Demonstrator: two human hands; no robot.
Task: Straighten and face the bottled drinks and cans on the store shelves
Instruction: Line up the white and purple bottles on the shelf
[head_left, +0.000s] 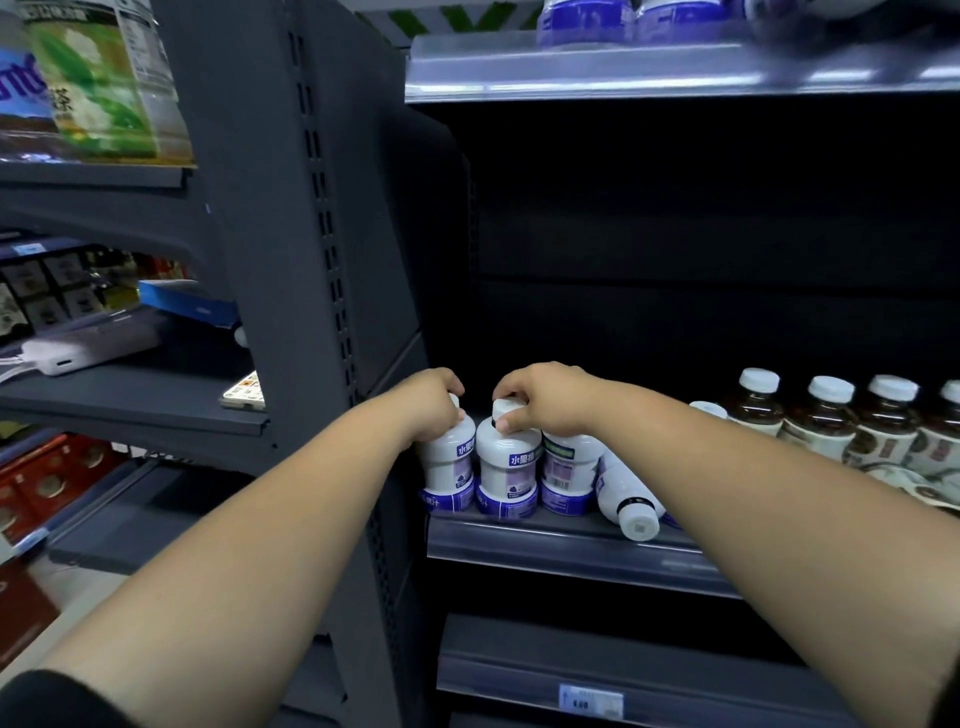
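Head view. Shelf (571, 545), six o'clock: three white bottles upright and one toppled bottle (628, 499) at five o'clock, cap toward you. Your left hand (434, 402) curled round the neck of the leftmost bottle (449, 462). Your right hand (540, 397) pinched the cap of the second bottle (506, 467). You likely gripped high to twist the labels forward. The third bottle (569, 475) showed its barcode. Brown bottles (821, 421), three o'clock: four in a row, plus one cap half hidden.
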